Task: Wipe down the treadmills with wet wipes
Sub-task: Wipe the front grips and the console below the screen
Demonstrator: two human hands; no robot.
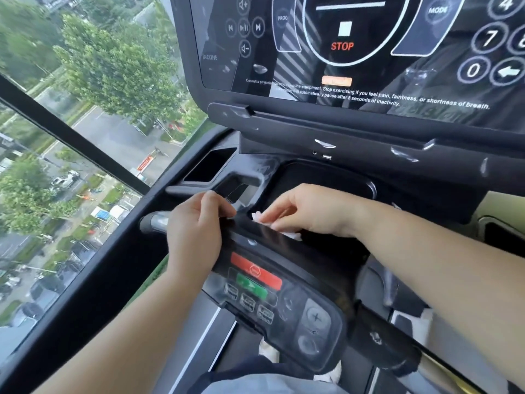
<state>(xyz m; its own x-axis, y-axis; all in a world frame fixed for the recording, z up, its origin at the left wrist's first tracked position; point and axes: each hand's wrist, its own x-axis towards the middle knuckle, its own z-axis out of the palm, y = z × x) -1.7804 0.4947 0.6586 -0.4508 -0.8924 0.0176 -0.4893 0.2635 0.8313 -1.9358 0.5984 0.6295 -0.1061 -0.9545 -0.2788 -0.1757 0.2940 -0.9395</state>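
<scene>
Item 1. Treadmill deck (204, 334), lowest in view: grey side rail and dark belt, with the person's lap and a pale shoe over it.

Item 2. Control panel (284, 302) on the crossbar, glossy black, with a red stop bar, a green start key and round plus/minus pads. Its surface looks streaked, so it is probably damp or due for wiping.

Item 3. Left hand (196, 231) at the panel's left end, beside a metal grip sensor (157, 221). The fingers are curled over the panel's upper edge and hold it, apparently to brace the body while the other arm reaches.

Item 4. Right hand (306, 211), reaching across from the right. The fingertips pinch a white wet wipe (262, 220) and press it down.

Item 5. Wet wipe: bunched small, lying on the top rim of the control panel where it meets the recessed tray (326, 177) behind. Bunching it lets the fingers work the narrow seam.

Item 6. Storage pocket (210, 166), left of the tray, open and dark.

Item 7. Console screen (341, 46): STOP legend, number keys and a warning line, with smears on the ledge beneath.

Item 8. Window (85, 115), far left, overlooking trees and a street well below.
</scene>
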